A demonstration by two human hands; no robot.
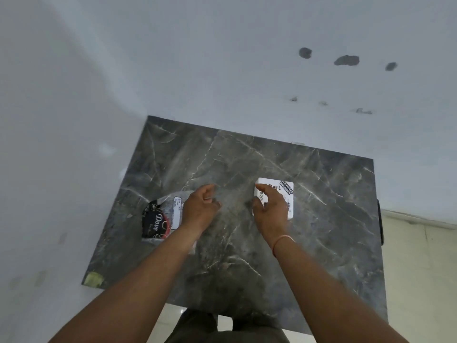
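The right hand (269, 209) lies spread on the stickered white box (277, 185), right of the tabletop's (247, 268) middle. The left hand (200, 206) hovers loosely curled, empty, over the Dove packet (158, 221) by the left edge. Next, I'd say: a firm grasp.

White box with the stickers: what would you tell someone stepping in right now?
Left hand: fingers loosely curled, holding nothing visible, beside the Dove bag.
Right hand: fingers stretched over the white box, thumb at its left edge; no firm grip visible.
Both things lie on the marble table.
Done: box reached.
Left: probably grip and move it.
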